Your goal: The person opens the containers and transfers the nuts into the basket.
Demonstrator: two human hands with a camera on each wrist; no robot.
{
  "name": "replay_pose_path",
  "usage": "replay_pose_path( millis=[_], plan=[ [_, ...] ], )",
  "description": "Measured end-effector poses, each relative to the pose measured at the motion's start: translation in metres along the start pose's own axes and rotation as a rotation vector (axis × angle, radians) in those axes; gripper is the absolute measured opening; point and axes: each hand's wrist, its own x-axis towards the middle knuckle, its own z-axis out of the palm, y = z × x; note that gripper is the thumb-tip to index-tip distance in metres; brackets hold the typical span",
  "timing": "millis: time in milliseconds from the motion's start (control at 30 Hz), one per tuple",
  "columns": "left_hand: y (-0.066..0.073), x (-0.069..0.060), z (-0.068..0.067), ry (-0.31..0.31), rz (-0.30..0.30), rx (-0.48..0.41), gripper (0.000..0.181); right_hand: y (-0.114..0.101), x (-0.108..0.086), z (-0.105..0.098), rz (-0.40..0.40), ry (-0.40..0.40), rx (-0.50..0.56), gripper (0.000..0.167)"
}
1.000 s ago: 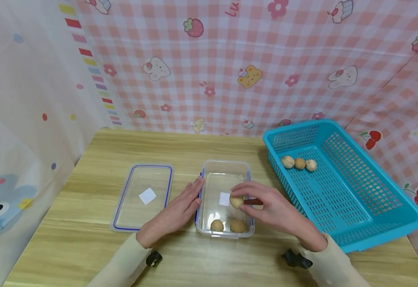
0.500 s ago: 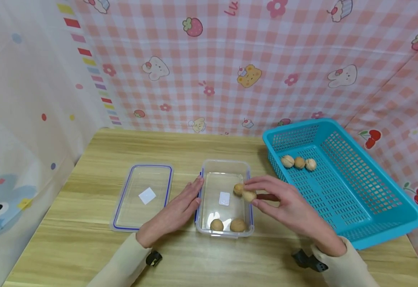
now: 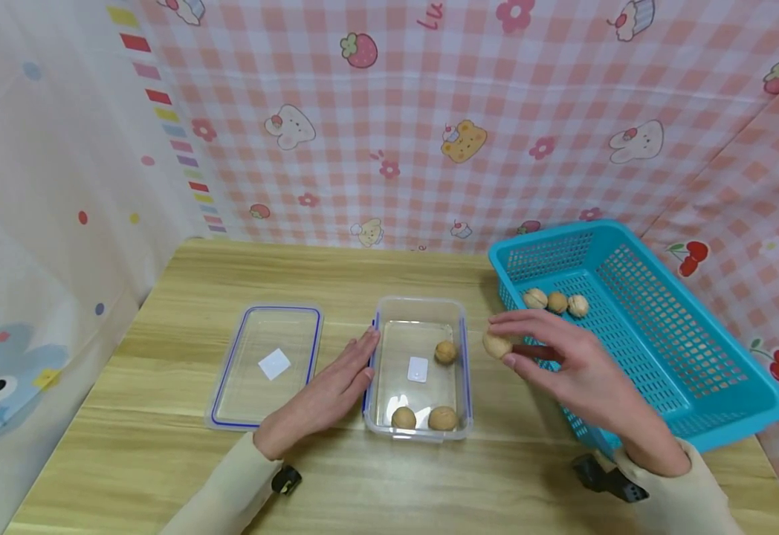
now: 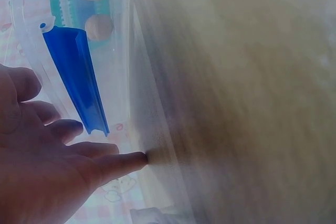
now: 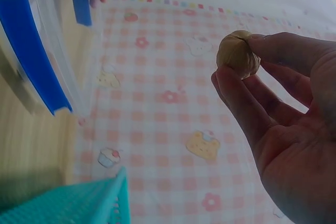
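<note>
Pinching a walnut between thumb and fingertips, the right hand has the clear plastic container to its left, holding three walnuts, and the turquoise basket to its right, with a row of walnuts just beyond the knuckles. The left hand rests fingers extended against the container, a blue-edged lid on its left.

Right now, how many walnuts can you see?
7. The clear container holds three walnuts: two at its near end, one by its right wall. The blue basket holds three more walnuts in a row. The right hand pinches another walnut and could hide others behind it.
</note>
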Motion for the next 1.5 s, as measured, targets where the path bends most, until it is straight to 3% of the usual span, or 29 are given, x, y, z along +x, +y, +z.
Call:
replay_pose_path(
  millis=[467, 667, 900, 1300, 1500],
  plan=[
    [0.001, 0.000, -0.001, -0.006, -0.004, 0.002, 0.058, 0.008, -0.003, -0.040, -0.058, 0.075, -0.038, 0.058],
    [0.001, 0.001, 0.000, 0.012, 0.025, 0.002, 0.057, 0.022, -0.004, -0.055, 0.001, 0.107, -0.100, 0.056],
    [0.002, 0.001, 0.000, 0.010, 0.017, 0.002, 0.057, 0.038, -0.002, -0.067, 0.074, 0.118, -0.152, 0.050],
    [0.000, 0.001, 0.000, 0.014, 0.007, 0.000, 0.057, 0.065, 0.002, -0.079, 0.193, 0.043, -0.235, 0.041],
    [0.000, 0.001, 0.001, 0.015, 0.007, -0.001, 0.057, 0.076, 0.004, -0.081, 0.190, 0.022, -0.253, 0.037]
  ],
)
